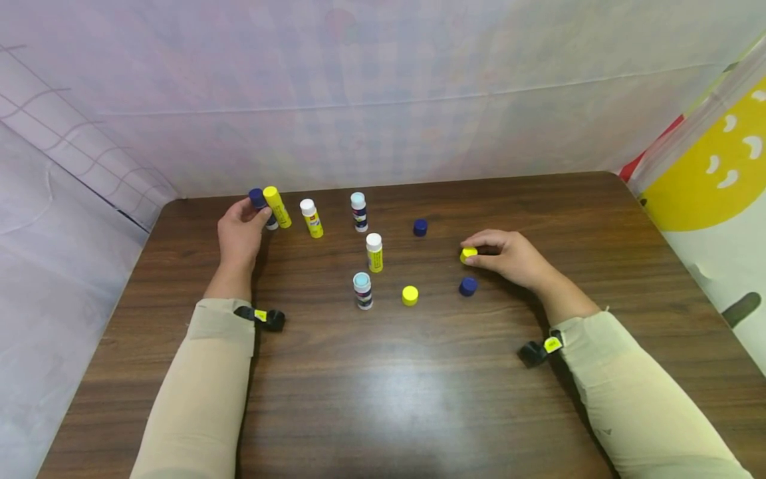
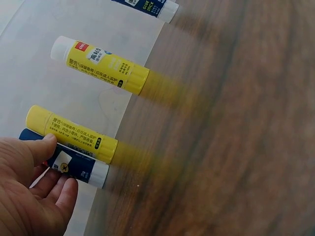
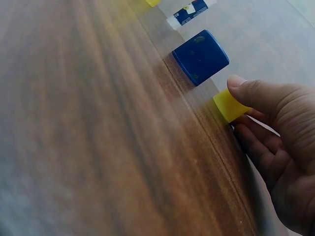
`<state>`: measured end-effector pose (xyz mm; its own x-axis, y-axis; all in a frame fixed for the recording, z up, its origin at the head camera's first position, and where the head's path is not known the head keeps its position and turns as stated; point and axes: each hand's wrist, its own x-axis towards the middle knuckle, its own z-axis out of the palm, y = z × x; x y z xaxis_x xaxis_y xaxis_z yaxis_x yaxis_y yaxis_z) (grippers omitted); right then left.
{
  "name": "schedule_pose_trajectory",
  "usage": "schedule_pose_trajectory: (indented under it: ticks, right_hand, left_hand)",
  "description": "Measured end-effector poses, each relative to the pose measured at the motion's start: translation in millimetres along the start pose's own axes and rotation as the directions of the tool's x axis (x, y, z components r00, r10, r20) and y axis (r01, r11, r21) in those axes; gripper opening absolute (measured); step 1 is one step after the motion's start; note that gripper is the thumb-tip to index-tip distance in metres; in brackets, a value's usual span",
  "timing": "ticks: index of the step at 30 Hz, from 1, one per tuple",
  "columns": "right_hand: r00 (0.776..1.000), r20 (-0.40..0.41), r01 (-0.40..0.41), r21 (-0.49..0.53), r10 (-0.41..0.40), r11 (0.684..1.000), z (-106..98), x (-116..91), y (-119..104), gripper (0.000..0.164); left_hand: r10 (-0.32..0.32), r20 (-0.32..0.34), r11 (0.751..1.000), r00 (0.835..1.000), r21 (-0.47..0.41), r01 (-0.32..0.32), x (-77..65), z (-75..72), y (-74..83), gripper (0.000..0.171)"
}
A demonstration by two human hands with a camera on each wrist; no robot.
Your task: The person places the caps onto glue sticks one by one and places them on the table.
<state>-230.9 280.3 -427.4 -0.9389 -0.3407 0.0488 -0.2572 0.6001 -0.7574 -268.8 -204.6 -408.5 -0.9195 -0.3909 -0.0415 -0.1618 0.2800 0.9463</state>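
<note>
At the table's far left, my left hand holds a capped blue glue stick upright between thumb and fingers. Right beside it stands a capped yellow glue stick. An uncapped yellow glue stick with a white top is a little further right. On the other side, my right hand pinches a yellow cap low at the tabletop; whether the cap touches the wood I cannot tell. Nearer to me than that hand lies a blue cap.
Mid-table stand an uncapped yellow glue stick and two uncapped blue glue sticks, one behind and one in front. Another yellow cap and blue cap lie to their right. A curtain hangs beyond the table's back edge.
</note>
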Motion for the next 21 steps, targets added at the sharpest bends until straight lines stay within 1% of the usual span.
schedule_pose_trajectory:
  ticks: [9, 16, 21]
  right_hand:
    - [1.000, -0.010, 0.019, -0.020, -0.019, 1.000, 0.9, 1.0, 2.3, 0.030]
    - [1.000, -0.012, 0.023, -0.027, -0.023, 0.999, 0.6, 1.0, 1.3, 0.030]
    - [1.000, -0.013, 0.014, -0.033, -0.014, 0.999, 0.2, 0.8, 1.1, 0.031]
  left_hand:
    - [0.009, -0.007, 1.000, 1.000, 0.011, -0.009, -0.3, 0.7, 0.3, 0.051]
    - [0.028, -0.024, 0.999, 0.999, -0.046, -0.029, 0.5, 0.7, 2.0, 0.054]
    - [0.024, -0.026, 0.998, 0.999, -0.053, -0.026, 0.9, 0.0, 3.5, 0.058]
